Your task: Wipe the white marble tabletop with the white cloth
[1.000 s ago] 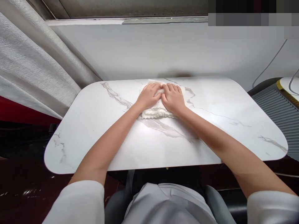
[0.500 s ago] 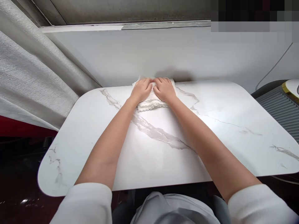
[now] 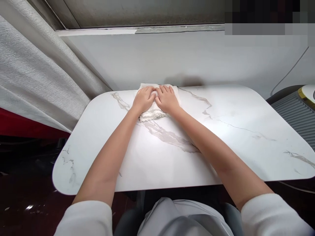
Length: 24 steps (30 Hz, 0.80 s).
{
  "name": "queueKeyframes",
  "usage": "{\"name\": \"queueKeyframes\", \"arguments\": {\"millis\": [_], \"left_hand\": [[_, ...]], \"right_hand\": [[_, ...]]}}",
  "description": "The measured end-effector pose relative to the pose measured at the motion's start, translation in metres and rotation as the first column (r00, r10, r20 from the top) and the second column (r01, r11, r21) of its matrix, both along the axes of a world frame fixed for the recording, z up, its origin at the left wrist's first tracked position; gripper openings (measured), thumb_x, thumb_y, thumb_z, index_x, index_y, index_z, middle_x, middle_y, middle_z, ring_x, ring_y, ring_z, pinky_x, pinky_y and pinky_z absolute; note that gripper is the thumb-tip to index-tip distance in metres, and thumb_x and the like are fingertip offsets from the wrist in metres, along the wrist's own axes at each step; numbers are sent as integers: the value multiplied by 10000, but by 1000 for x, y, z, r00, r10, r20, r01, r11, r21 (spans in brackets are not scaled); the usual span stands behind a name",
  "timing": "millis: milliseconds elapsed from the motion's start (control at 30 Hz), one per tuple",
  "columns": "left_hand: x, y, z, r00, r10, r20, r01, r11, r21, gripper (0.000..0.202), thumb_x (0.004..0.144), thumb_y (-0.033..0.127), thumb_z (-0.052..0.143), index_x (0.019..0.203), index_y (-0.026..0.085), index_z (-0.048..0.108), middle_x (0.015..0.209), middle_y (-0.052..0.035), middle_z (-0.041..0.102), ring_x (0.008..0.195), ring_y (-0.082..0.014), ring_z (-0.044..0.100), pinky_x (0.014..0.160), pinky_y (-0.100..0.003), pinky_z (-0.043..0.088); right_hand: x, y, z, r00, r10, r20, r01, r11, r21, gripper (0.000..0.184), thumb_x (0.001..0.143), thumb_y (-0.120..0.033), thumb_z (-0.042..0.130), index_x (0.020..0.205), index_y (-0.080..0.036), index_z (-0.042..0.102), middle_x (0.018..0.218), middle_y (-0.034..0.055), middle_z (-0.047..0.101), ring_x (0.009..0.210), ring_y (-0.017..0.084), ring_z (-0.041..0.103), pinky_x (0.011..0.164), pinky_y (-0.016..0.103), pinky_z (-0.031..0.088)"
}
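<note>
A folded white cloth [image 3: 152,114] with a wavy edge lies at the far edge of the white marble table [image 3: 228,141], close to the wall. My left hand [image 3: 143,100] and my right hand [image 3: 167,99] lie side by side on top of it, palms down, fingers flat and touching at the tips. Both hands press on the cloth and hide most of it. Both arms reach straight out across the table.
A grey curtain [image 3: 34,78] hangs at the left. A white wall [image 3: 187,59] stands right behind the table. At the right is a grey ribbed unit [image 3: 297,114] with a thin cable [image 3: 290,70] on the wall above it.
Both hands have slid the cloth away from me to the table's far edge and a little to the left. They stay flat on it throughout.
</note>
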<state>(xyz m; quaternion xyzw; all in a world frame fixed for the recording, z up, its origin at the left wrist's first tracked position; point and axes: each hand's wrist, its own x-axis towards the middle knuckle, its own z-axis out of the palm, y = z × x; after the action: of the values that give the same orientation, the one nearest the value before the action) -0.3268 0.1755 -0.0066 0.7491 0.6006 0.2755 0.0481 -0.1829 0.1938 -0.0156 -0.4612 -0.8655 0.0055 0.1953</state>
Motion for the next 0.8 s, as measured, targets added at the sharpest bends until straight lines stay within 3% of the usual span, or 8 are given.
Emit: {"name": "queueKeyframes", "arguments": {"millis": [133,267,433,567,800], "left_hand": [[4,-38,0,999,-5,-37,5,1000,0,346,924,253,367,1182,192,589,1266,-92,649,1215,-256,556,1107,-431,370],[11,-89,2,995,-19,-93,19,1000,-4,382,952,249,321,1231,159,566,1326,-111,614,1285,-242,518,1153,-426,334],[16,-159,5,985,-38,-167,31,999,-45,406,976,259,293,1269,139,547,1398,-125,565,1338,-246,482,1203,-470,277],[13,-206,6,980,-34,-197,26,999,-48,403,998,277,288,1299,141,519,1413,-140,553,1371,-257,459,1206,-501,282],[-9,-253,12,991,-46,-128,35,996,-87,381,1011,278,337,1370,217,452,1420,-89,547,1362,-220,463,1202,-488,303]], "right_hand": [[5,-37,2,1000,18,-6,-18,1000,-13,477,975,-239,333,1379,-54,507,1482,180,469,1397,316,379,1196,490,193],[14,-87,3,998,49,-42,-49,999,-20,503,974,-254,338,1396,-35,500,1495,190,461,1410,328,372,1206,510,182],[26,-153,7,986,94,-140,-117,979,-168,634,963,-266,319,1534,7,272,1576,170,349,1479,298,263,1238,516,128],[30,-193,13,966,175,-189,-221,940,-261,648,966,-285,321,1550,-13,246,1607,156,287,1521,281,147,1252,522,73],[18,-238,19,917,333,-220,-385,883,-269,701,972,-289,327,1576,-3,115,1628,207,189,1529,337,28,1222,620,36]]}}
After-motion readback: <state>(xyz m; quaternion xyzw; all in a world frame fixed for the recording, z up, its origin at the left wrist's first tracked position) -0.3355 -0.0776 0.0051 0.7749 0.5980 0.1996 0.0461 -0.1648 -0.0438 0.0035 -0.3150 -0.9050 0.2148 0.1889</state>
